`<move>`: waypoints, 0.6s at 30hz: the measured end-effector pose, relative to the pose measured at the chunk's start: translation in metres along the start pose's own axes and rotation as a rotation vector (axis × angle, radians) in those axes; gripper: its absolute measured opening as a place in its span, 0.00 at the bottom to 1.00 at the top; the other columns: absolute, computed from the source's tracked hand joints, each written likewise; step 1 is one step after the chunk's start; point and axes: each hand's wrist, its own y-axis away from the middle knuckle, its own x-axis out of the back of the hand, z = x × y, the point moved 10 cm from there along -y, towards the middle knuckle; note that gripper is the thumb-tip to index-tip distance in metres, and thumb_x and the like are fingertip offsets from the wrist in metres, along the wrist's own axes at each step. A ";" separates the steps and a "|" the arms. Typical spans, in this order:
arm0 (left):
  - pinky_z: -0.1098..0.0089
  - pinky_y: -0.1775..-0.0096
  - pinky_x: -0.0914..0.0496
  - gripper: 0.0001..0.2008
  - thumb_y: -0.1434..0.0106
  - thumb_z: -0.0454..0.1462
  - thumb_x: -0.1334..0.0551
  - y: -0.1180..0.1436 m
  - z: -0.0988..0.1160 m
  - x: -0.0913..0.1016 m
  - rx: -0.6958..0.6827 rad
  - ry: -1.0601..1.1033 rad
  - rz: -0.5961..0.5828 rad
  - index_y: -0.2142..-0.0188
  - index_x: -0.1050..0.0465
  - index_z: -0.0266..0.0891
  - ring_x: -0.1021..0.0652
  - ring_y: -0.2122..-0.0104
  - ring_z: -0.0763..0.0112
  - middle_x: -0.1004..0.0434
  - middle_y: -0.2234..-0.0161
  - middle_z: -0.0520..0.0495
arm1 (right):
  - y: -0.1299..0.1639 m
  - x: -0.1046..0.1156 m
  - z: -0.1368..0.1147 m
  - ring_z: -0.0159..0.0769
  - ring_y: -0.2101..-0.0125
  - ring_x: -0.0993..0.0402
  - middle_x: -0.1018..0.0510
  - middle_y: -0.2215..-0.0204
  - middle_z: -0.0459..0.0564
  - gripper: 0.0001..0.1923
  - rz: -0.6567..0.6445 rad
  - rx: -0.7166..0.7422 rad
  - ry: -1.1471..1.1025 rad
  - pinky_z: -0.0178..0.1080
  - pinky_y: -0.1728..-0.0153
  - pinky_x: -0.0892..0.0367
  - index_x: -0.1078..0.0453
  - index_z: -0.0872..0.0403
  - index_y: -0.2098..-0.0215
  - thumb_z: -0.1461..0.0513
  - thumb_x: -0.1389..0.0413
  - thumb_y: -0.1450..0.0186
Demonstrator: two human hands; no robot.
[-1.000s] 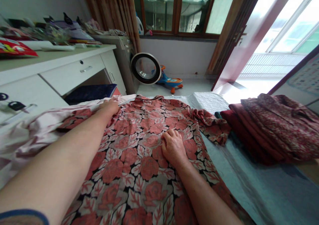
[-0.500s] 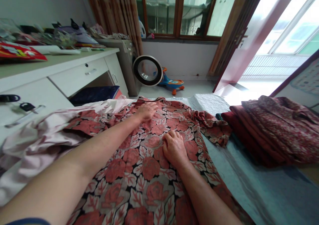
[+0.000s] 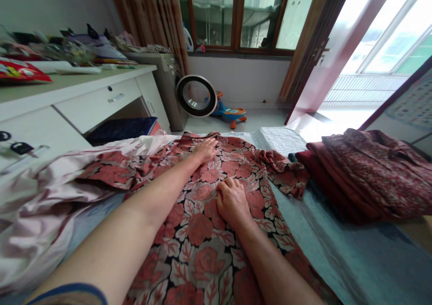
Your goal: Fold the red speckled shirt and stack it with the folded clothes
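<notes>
A floral garment [image 3: 199, 228] in red, grey and black lies spread out before me, its short sleeves reaching to either side. My left hand [image 3: 205, 151] rests flat on the cloth just below the neckline, fingers stretched out. Nearer to me, my right hand [image 3: 233, 201] lies on the middle of the garment with its fingers slightly bent and apart. Neither hand visibly grips the fabric. The right sleeve [image 3: 286, 174] is rumpled and points toward a stack of folded clothes [image 3: 371, 174].
Pale pink cloth [image 3: 40, 210] is heaped at left on the blue bed cover [image 3: 324, 246]. Beyond stand a white cabinet [image 3: 97, 104] with a cluttered top, a washing machine [image 3: 172, 88] with its round door [image 3: 196, 96] swung out, and a blue and orange ride-on toy [image 3: 231, 112].
My left hand has slid a little to the right across the upper part of the garment. My right hand stays in nearly the same spot. The view has shifted slightly.
</notes>
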 end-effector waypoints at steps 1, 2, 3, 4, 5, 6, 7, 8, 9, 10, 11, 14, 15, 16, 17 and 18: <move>0.61 0.35 0.45 0.27 0.30 0.46 0.49 -0.003 0.001 -0.005 0.012 -0.003 -0.034 0.36 0.39 0.37 0.40 0.34 0.59 0.42 0.33 0.40 | 0.000 0.000 0.000 0.42 0.54 0.36 0.26 0.58 0.51 0.07 0.000 0.000 0.001 0.42 0.53 0.42 0.27 0.50 0.61 0.64 0.46 0.35; 0.60 0.36 0.44 0.26 0.30 0.47 0.49 -0.006 0.001 -0.008 0.026 -0.006 -0.059 0.36 0.39 0.38 0.39 0.35 0.58 0.40 0.33 0.40 | 0.000 0.000 0.000 0.42 0.54 0.36 0.26 0.58 0.51 0.07 0.001 0.000 0.001 0.42 0.53 0.42 0.27 0.50 0.61 0.64 0.46 0.35; 0.59 0.37 0.43 0.26 0.30 0.47 0.49 -0.009 0.002 -0.009 0.040 -0.008 -0.072 0.37 0.38 0.40 0.37 0.35 0.58 0.39 0.34 0.41 | 0.000 0.000 0.000 0.42 0.54 0.36 0.26 0.58 0.51 0.07 0.003 0.000 -0.001 0.42 0.53 0.42 0.27 0.50 0.61 0.64 0.46 0.35; 0.58 0.38 0.41 0.25 0.30 0.48 0.49 -0.010 0.002 -0.009 0.050 -0.010 -0.072 0.38 0.36 0.41 0.36 0.36 0.57 0.37 0.35 0.41 | 0.000 0.000 0.000 0.42 0.54 0.36 0.26 0.58 0.51 0.06 0.005 0.002 -0.004 0.42 0.53 0.42 0.27 0.50 0.61 0.64 0.46 0.35; 0.57 0.39 0.40 0.25 0.30 0.48 0.49 -0.011 0.003 -0.007 0.056 -0.012 -0.062 0.39 0.35 0.41 0.34 0.37 0.57 0.36 0.36 0.41 | 0.000 0.000 0.000 0.42 0.54 0.36 0.26 0.58 0.50 0.06 0.007 0.002 -0.006 0.42 0.53 0.42 0.27 0.50 0.61 0.64 0.46 0.35; 0.56 0.39 0.40 0.24 0.30 0.48 0.49 -0.010 0.005 -0.005 0.064 -0.017 -0.050 0.40 0.34 0.42 0.34 0.38 0.56 0.35 0.36 0.41 | 0.000 -0.001 0.000 0.42 0.54 0.36 0.26 0.58 0.50 0.06 0.007 0.003 -0.007 0.42 0.53 0.42 0.27 0.50 0.61 0.64 0.46 0.35; 0.55 0.39 0.40 0.24 0.30 0.48 0.49 -0.008 0.006 -0.002 0.073 -0.022 -0.033 0.40 0.34 0.42 0.34 0.38 0.56 0.35 0.37 0.41 | 0.000 -0.001 0.001 0.42 0.54 0.36 0.26 0.58 0.51 0.06 0.006 0.003 -0.008 0.42 0.53 0.42 0.27 0.50 0.61 0.64 0.46 0.35; 0.54 0.39 0.41 0.23 0.30 0.48 0.49 -0.004 0.009 0.003 0.080 -0.030 -0.011 0.41 0.33 0.42 0.35 0.38 0.56 0.35 0.37 0.41 | 0.000 -0.001 0.001 0.42 0.54 0.36 0.26 0.58 0.51 0.06 0.005 0.003 -0.009 0.42 0.53 0.42 0.27 0.50 0.61 0.64 0.46 0.35; 0.53 0.38 0.42 0.23 0.30 0.47 0.49 0.002 0.012 0.007 0.081 -0.040 0.015 0.41 0.33 0.42 0.36 0.38 0.56 0.35 0.36 0.41 | 0.000 -0.001 0.001 0.42 0.54 0.36 0.26 0.58 0.51 0.06 0.004 0.002 -0.011 0.42 0.53 0.42 0.27 0.50 0.61 0.64 0.46 0.35; 0.52 0.38 0.43 0.22 0.30 0.46 0.49 0.010 0.018 0.012 0.075 -0.049 0.042 0.41 0.33 0.42 0.36 0.37 0.56 0.36 0.36 0.41 | 0.000 -0.001 0.002 0.42 0.54 0.36 0.26 0.58 0.51 0.06 0.006 0.000 -0.016 0.42 0.53 0.42 0.27 0.50 0.61 0.64 0.46 0.35; 0.52 0.37 0.44 0.22 0.30 0.44 0.49 0.020 0.024 0.017 0.059 -0.058 0.070 0.40 0.33 0.42 0.37 0.37 0.56 0.37 0.36 0.41 | -0.001 -0.001 0.003 0.42 0.54 0.35 0.26 0.58 0.51 0.06 0.008 -0.003 -0.025 0.42 0.53 0.42 0.27 0.50 0.61 0.64 0.46 0.35; 0.50 0.36 0.45 0.21 0.31 0.40 0.48 0.060 0.052 0.026 -0.033 -0.050 0.090 0.41 0.32 0.40 0.38 0.36 0.56 0.36 0.36 0.41 | -0.001 -0.001 0.005 0.42 0.55 0.35 0.26 0.59 0.51 0.07 0.014 -0.015 -0.054 0.41 0.53 0.42 0.27 0.51 0.62 0.65 0.46 0.35; 0.51 0.36 0.45 0.20 0.31 0.38 0.48 0.077 0.061 0.027 -0.057 -0.033 0.083 0.42 0.32 0.41 0.37 0.36 0.57 0.36 0.36 0.42 | -0.002 -0.001 0.006 0.42 0.55 0.35 0.25 0.59 0.51 0.07 0.015 -0.020 -0.059 0.41 0.54 0.42 0.27 0.51 0.62 0.65 0.47 0.35; 0.51 0.36 0.45 0.20 0.31 0.37 0.49 0.094 0.069 0.028 -0.070 -0.016 0.072 0.42 0.31 0.40 0.37 0.36 0.57 0.35 0.36 0.42 | -0.002 -0.001 0.007 0.42 0.55 0.34 0.25 0.59 0.52 0.07 0.016 -0.023 -0.060 0.41 0.54 0.42 0.27 0.51 0.62 0.65 0.47 0.35; 0.51 0.37 0.44 0.20 0.31 0.37 0.49 0.111 0.075 0.029 -0.065 -0.001 0.070 0.42 0.32 0.40 0.37 0.36 0.57 0.35 0.36 0.42 | -0.002 -0.001 0.008 0.42 0.55 0.34 0.25 0.60 0.52 0.07 0.019 -0.024 -0.059 0.41 0.54 0.41 0.27 0.51 0.62 0.65 0.47 0.36; 0.51 0.37 0.43 0.20 0.30 0.37 0.50 0.129 0.081 0.029 -0.070 0.012 0.067 0.42 0.32 0.40 0.37 0.36 0.57 0.36 0.36 0.42 | -0.003 -0.001 0.008 0.42 0.56 0.34 0.25 0.60 0.52 0.07 0.022 -0.023 -0.057 0.41 0.55 0.41 0.27 0.51 0.63 0.65 0.47 0.36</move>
